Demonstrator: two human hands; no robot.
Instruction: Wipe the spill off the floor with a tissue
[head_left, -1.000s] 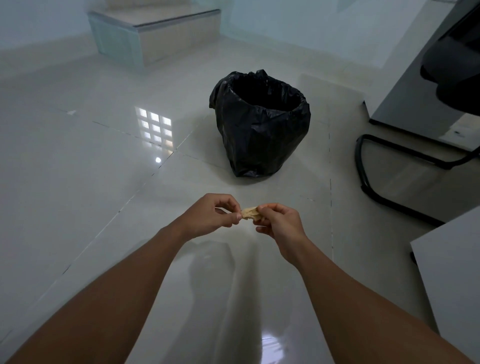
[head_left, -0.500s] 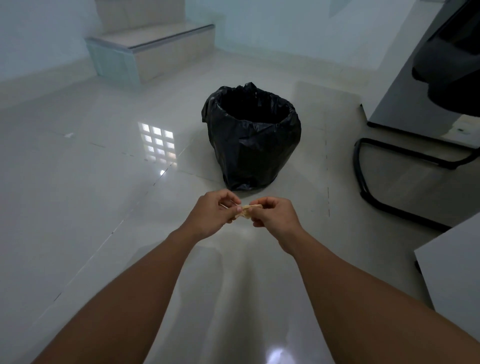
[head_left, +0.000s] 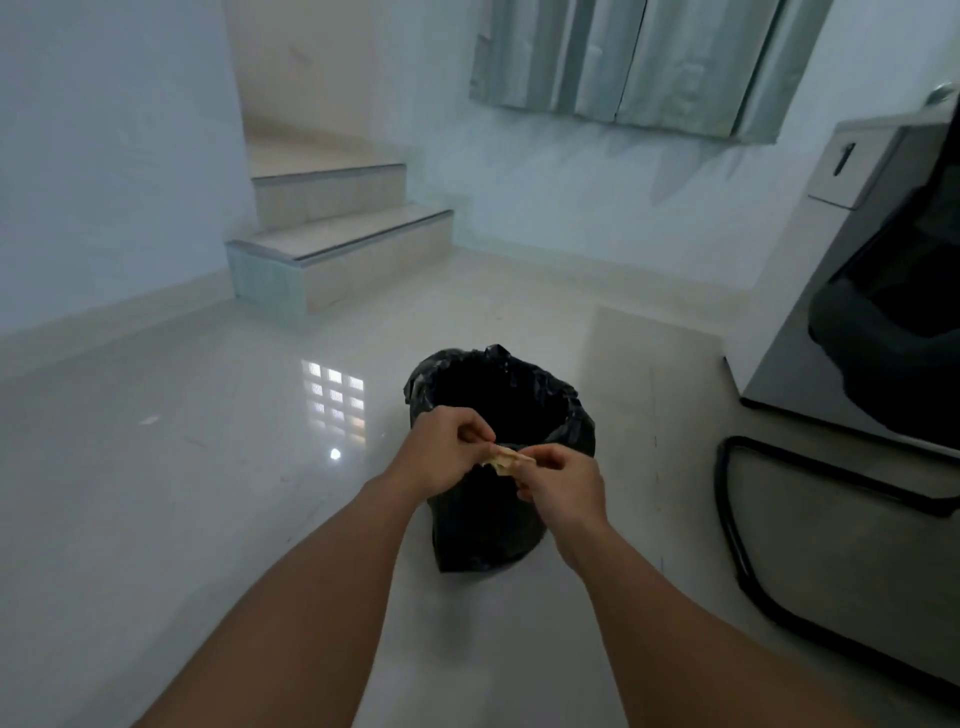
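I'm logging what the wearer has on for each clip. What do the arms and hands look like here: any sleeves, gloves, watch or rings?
Both forearms are bare right down to the bottom edge of the picture, with no sleeve showing. The left hand and the right hand wear no gloves. No watch, band or bracelet shows at either wrist, and no ring is visible, though the dim light and curled fingers hide some of them.

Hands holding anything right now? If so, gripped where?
Yes: a small crumpled tissue, pinched between both hands over the black-lined bin. The left hand grips its left end, the right hand its right end.
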